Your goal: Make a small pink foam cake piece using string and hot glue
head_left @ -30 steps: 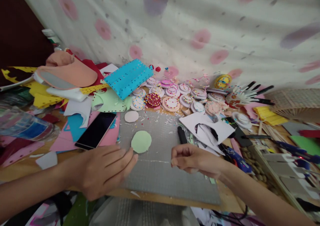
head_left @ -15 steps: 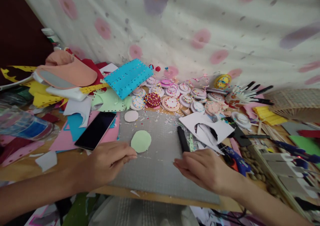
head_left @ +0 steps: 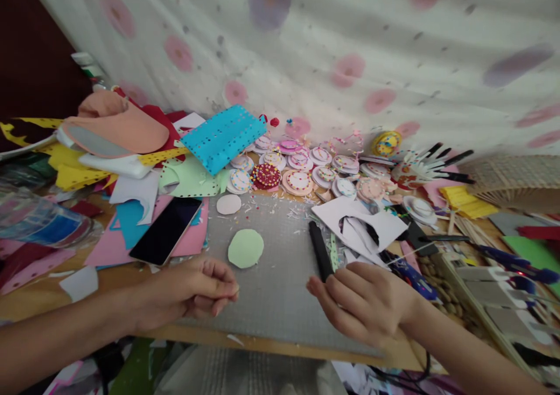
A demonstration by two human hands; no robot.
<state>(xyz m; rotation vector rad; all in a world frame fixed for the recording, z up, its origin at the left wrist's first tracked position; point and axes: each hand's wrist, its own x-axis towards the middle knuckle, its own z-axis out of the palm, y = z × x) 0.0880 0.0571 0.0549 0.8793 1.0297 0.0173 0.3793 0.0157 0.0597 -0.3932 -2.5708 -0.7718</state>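
My left hand (head_left: 192, 290) rests at the near left edge of a grey cutting mat (head_left: 275, 290). Its fingertips are pinched together; what they hold, if anything, is too small to make out. My right hand (head_left: 363, 301) hovers over the mat's near right side, palm turned inward, fingers stretched out side by side and holding nothing. A pale green paper circle (head_left: 245, 248) lies on the mat just beyond my left fingertips. A black marker (head_left: 321, 258) lies on the mat right above my right fingers. A smaller white circle (head_left: 228, 204) lies at the mat's far left corner.
A black phone (head_left: 168, 229) lies on pink sheets left of the mat. Several decorated paper discs (head_left: 301, 176) line the back by a spotted curtain. A blue perforated sheet (head_left: 223, 135), cut white paper (head_left: 359, 220), a blue tool (head_left: 415, 278) and a plastic bottle (head_left: 39, 220) crowd the sides.
A thin white strip stretched between both hands a second ago is gone from view. My right hand dropped lower and opened its fingers. My left hand curled into a pinch.
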